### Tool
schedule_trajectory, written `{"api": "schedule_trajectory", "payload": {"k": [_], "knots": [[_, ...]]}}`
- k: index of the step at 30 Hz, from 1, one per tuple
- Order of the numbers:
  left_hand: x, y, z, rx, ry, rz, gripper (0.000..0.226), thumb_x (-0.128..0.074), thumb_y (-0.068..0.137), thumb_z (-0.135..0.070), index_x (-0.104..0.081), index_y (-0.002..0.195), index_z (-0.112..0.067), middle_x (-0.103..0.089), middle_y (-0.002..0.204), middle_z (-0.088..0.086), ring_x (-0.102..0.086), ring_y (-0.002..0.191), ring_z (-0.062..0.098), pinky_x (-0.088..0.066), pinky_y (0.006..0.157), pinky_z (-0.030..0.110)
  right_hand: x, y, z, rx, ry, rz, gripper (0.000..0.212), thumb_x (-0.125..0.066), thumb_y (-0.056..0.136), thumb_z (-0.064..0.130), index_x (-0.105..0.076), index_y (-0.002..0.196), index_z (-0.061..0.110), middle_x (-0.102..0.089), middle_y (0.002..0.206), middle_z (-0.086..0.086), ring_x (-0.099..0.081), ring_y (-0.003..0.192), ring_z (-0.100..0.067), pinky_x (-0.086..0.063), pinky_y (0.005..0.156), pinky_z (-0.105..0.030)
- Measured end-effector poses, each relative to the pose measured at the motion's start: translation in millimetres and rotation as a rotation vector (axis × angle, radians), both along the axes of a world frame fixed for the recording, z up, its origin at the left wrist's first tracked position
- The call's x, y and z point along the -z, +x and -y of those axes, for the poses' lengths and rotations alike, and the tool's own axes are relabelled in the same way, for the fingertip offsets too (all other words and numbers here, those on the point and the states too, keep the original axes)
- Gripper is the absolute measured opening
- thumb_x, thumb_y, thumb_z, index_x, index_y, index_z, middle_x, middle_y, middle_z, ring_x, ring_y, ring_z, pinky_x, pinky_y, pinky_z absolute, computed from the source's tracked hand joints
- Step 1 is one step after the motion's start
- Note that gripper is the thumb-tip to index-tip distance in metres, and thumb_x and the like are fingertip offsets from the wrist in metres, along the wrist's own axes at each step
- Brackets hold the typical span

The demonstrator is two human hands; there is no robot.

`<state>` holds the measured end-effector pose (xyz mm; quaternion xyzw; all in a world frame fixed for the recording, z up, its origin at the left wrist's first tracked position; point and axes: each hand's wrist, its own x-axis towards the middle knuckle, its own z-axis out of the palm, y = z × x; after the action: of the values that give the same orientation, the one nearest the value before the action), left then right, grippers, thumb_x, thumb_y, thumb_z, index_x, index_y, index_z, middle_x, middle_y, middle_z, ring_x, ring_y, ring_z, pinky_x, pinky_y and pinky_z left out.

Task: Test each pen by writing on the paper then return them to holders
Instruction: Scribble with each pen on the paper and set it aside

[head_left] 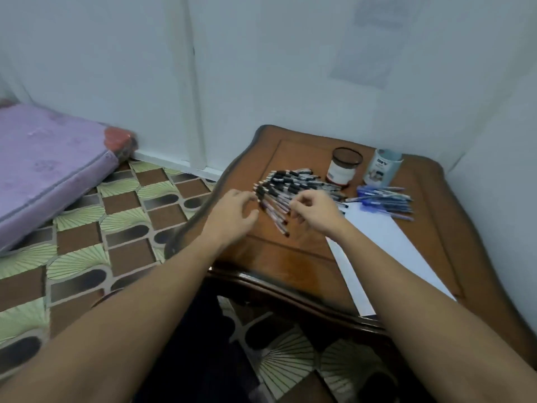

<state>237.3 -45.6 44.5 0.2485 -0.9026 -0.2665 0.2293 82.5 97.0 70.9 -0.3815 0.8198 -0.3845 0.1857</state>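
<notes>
Far left: purple mattress (49,158) on the patterned floor (122,222), well apart from the work.

Wooden counter (290,257) sits right of centre.

Left hand (234,213): grip wide, fingers spread and relaxed, holding nothing. Fingertips are at the left edge of the fan of black-capped pens (293,181). Touching or just short of them, can't tell because of blur.

The black-capped pens lie flat on the counter in a spread pile, between and just beyond the two hands. The lowest pens run down toward the near side, in the gap between the hands.

Right hand (316,212): grip narrow, fingers curled down over the right part of the pile. Can't tell whether it pinches a pen; the fingertips are blurred against the pens.

Behind the pile, the dark holder (344,170) stands upright, just beside the pens' far-right end. The pale blue holder (382,168) stands upright just right of it.

Blue pens (386,200) lie flat in a second pile in front of the pale blue holder, right of the right hand and apart from both grips.

White paper (389,245) lies flat, running from under the blue pens toward the counter's near edge. The right forearm crosses its left corner.
</notes>
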Motion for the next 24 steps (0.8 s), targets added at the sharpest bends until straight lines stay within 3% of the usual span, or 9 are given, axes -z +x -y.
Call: {"api": "schedule_trajectory", "payload": {"k": [3, 6, 11, 14, 18, 24], "knots": [[9, -56, -48, 0.151, 0.022, 0.011, 0.032, -0.065, 0.087, -0.021, -0.065, 0.119, -0.016, -0.058, 0.114, 0.005, -0.059, 0.101, 0.02, -0.045, 0.092, 0.031, 9, -45, -55, 0.168, 0.048, -0.008, 0.022, -0.057, 0.099, 0.024, -0.067, 0.091, 0.007, -0.071, 0.085, -0.006, -0.066, 0.079, -0.028, -0.056, 0.068, -0.041], [23, -95, -89, 0.271, 0.026, 0.081, 0.035, -0.061, 0.092, -0.03, -0.061, 0.124, -0.019, -0.054, 0.123, 0.003, -0.052, 0.113, 0.019, -0.041, 0.096, 0.031, 21, -80, -103, 0.305, 0.088, -0.009, 0.021, -0.057, 0.097, 0.02, -0.069, 0.097, 0.003, -0.069, 0.087, -0.007, -0.062, 0.082, -0.028, -0.055, 0.074, -0.043], [51, -120, -116, 0.382, -0.072, 0.184, 0.049, -0.055, 0.088, -0.046, -0.06, 0.13, -0.023, -0.053, 0.134, 0.002, -0.046, 0.126, 0.02, -0.037, 0.106, 0.037, 43, -130, -149, 0.404, 0.202, -0.117, 0.026, -0.056, 0.096, 0.004, -0.07, 0.118, 0.005, -0.067, 0.127, -0.009, -0.06, 0.117, -0.026, -0.036, 0.085, -0.02], [62, -122, -112, 0.366, -0.094, 0.174, 0.056, -0.048, 0.084, -0.055, -0.063, 0.126, -0.021, -0.055, 0.13, 0.0, -0.049, 0.121, 0.017, -0.035, 0.103, 0.032, 54, -151, -148, 0.391, 0.258, -0.213, 0.035, -0.054, 0.096, 0.004, -0.065, 0.128, 0.01, -0.062, 0.136, -0.011, -0.054, 0.126, -0.03, -0.034, 0.102, -0.028], [67, -127, -111, 0.342, -0.099, 0.125, 0.053, -0.052, 0.083, -0.052, -0.064, 0.123, -0.02, -0.055, 0.124, -0.003, -0.048, 0.117, 0.015, -0.032, 0.1, 0.03, 66, -169, -132, 0.424, 0.364, -0.319, 0.043, -0.049, 0.099, 0.019, -0.054, 0.14, 0.029, -0.049, 0.146, -0.009, -0.041, 0.129, -0.035, -0.03, 0.103, -0.038], [71, -128, -109, 0.33, -0.08, 0.11, 0.052, -0.053, 0.082, -0.052, -0.064, 0.122, -0.022, -0.054, 0.123, -0.006, -0.046, 0.117, 0.012, -0.028, 0.099, 0.027, 68, -164, -128, 0.469, 0.429, -0.489, 0.015, -0.052, 0.099, 0.029, -0.063, 0.105, 0.021, -0.056, 0.119, -0.01, -0.045, 0.115, -0.032, -0.034, 0.093, -0.04]]}}
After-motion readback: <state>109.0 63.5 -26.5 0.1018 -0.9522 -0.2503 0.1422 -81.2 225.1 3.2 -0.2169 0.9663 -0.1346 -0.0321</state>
